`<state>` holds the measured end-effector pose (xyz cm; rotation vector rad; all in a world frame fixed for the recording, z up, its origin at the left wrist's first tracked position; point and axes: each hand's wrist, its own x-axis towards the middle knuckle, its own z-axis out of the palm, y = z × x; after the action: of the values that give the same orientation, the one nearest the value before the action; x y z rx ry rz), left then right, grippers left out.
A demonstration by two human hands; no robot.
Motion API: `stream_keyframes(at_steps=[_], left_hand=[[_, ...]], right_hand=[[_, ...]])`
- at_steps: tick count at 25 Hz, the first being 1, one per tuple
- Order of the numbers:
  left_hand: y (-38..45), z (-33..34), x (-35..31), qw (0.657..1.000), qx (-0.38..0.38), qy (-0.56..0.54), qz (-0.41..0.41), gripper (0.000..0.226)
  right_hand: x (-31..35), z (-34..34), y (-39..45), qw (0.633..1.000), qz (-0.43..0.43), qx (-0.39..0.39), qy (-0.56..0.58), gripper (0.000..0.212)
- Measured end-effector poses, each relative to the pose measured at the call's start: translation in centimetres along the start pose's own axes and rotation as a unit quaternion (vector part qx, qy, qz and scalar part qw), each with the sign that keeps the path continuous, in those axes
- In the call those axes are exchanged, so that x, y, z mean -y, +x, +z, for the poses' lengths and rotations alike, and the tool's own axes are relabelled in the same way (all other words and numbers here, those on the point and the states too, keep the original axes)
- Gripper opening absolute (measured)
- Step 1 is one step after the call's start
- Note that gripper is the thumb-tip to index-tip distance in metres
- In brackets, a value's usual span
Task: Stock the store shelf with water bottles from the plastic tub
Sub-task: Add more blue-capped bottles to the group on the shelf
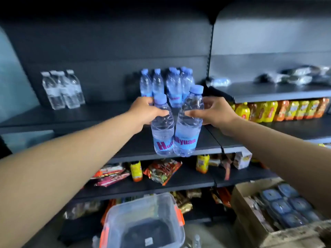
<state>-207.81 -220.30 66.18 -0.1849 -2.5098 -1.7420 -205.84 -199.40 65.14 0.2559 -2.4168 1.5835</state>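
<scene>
With the left hand (143, 111) and right hand (213, 111) each clamped round a water bottle's shoulder, the left bottle (162, 129) and right bottle (188, 126) are best carried level over the shelf (89, 117) edge and stood upright just near of the blue-capped row (166, 85).

Two clear water bottles are hanging side by side above the front edge of the dark shelf (206, 140). The left bottle (162, 129) and the right bottle (188, 126) are both wearing pale blue caps and blue labels with pink lettering, their lower bodies touching. More blue-capped bottles (166, 85) are standing upright farther back on that shelf. The clear plastic tub (143, 221) with orange latches is sitting below.
</scene>
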Motion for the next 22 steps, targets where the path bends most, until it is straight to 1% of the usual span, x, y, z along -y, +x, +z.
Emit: stream_keyframes(at_steps=[1,2,5,6,9,12,16,20,22], left_hand=[[0.0,-2.0,-2.1,1.000,-0.005,0.008,0.010,0.032],[0.1,-3.8,-3.8,1.000,-0.009,0.014,0.018,0.035],[1.5,-8.8,-6.9,0.999,-0.025,0.016,0.036,0.040],[2.1,-10.2,-7.3,0.998,-0.033,0.017,0.043,0.040],[5.1,-12.7,-7.3,0.997,-0.046,0.031,0.047,0.041],[9.4,-13.8,-6.1,0.997,-0.032,0.049,0.041,0.041],[17.5,-13.4,-2.8,0.998,-0.026,0.051,0.021,0.040],[26.3,-11.7,1.8,0.999,-0.026,0.039,0.004,0.041],[29.5,-10.7,4.1,0.999,-0.017,0.031,-0.010,0.041]], right_hand=[[2.8,0.4,1.0,1.000,-0.007,-0.002,-0.001,0.065],[4.9,0.8,2.0,1.000,-0.013,-0.005,-0.004,0.070],[10.2,2.6,5.1,0.999,-0.038,0.015,-0.008,0.033],[11.4,3.4,6.1,0.999,-0.043,0.015,-0.005,0.028],[12.5,5.6,10.0,0.999,-0.045,0.003,0.001,0.026],[11.1,7.4,15.2,0.999,-0.034,0.008,-0.008,0.022],[7.5,9.2,23.1,0.999,-0.017,0.025,-0.020,0.020],[2.1,11.0,30.7,0.996,0.014,0.049,-0.073,0.043],[-0.7,11.6,33.0,0.994,0.040,0.046,-0.092,0.042]])
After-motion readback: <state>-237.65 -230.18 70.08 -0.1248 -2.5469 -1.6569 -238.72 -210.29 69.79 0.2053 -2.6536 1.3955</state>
